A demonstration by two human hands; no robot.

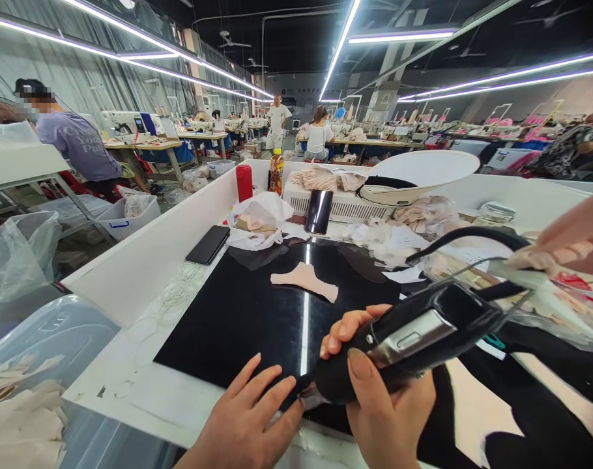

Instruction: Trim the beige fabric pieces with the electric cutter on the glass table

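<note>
My right hand (391, 404) is wrapped round a black corded handheld tool (418, 332) with a silver panel and a slide switch. The tool's narrow tip points left and down, close to the fingertips of my left hand (257, 417). That hand lies palm down with fingers spread at the near edge of a glossy black board (228, 332). What is under its fingers, if anything, is hidden. Further up the board rests a small beige fabric piece (305, 280). At the right, another person's hand (565, 244) is by the tool's cable.
A black phone (207, 245), a plastic bag (260, 221), a red container (244, 182) and a bottle (275, 172) stand or lie past the board. A white machine (345, 202) carries stacked fabric. Black and beige pieces (482, 397) lie right; a bin (57, 332) is left.
</note>
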